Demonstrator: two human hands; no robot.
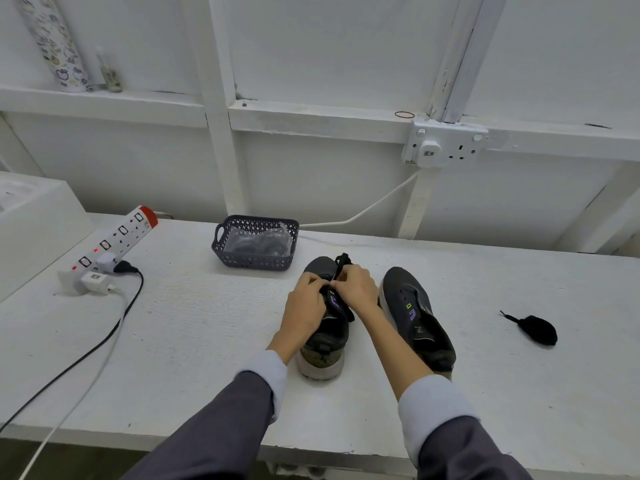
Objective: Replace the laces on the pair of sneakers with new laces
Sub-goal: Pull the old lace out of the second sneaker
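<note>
Both hands meet over the middle of the left sneaker [329, 336], which sits on the white table [194, 323] with its heel toward the person. The left hand [306, 299] has its fingers curled in and pinches the black lace [343, 261] at the top of that shoe. The right hand [356, 287] is touching it fingertip to fingertip, and its fingers are curled tight on the same lace. A loop of the lace sticks up just past the right hand, over the toe of the shoe. Another bit of lace hangs down under the right hand, along the side of the shoe. Just beside the right hand, on its outer side, stands the right sneaker [419, 317], with open holes and a loose tongue. It points the same way. Further out on that side, well apart from the hands, lies a small black lace bundle [536, 329] with one end poking out. Past the hands, a little toward the left hand's side, is a dark basket [252, 261] with clear plastic bags [258, 239] in it. The bags hold dark things, too blurry to tell. Far off on the left hand's side lies a white power strip [114, 242] with small red lights and plugs. A black cable [104, 337] runs from it toward the near edge of the table. Both arms wear grey sleeves with pale cuffs.
</note>
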